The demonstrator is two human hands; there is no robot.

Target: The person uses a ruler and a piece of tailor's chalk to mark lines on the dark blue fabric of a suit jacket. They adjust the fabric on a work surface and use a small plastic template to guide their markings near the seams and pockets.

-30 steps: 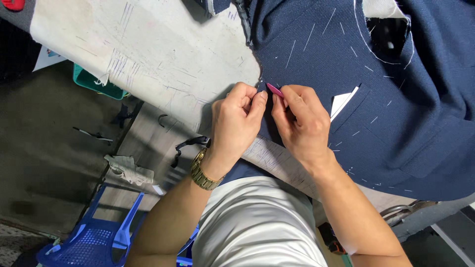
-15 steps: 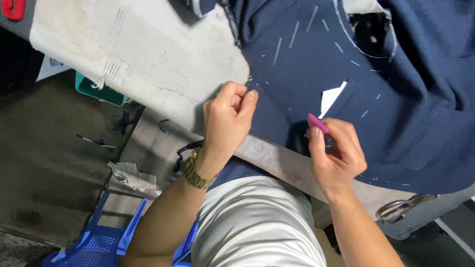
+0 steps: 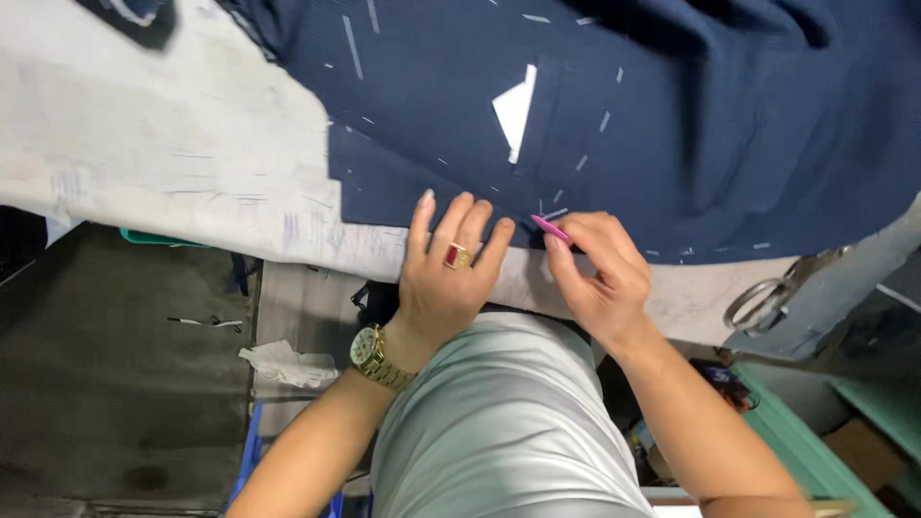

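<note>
Two hands, one navy garment, one pink chalk.
I see left hand (image 3: 446,273) flat, fingers spread on navy garment (image 3: 614,125) at frame centre; right hand (image 3: 595,273) pinches pink chalk (image 3: 551,228) at its hem.

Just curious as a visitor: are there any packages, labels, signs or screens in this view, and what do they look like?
No packages, signs or screens show.
White tag: on the navy cloth, above the hands; small, folded, triangular; nearest thing to a label.
Pink chalk: in the right hand, at the cloth's edge; thin, flat.
Left hand: flat on that edge.
</note>
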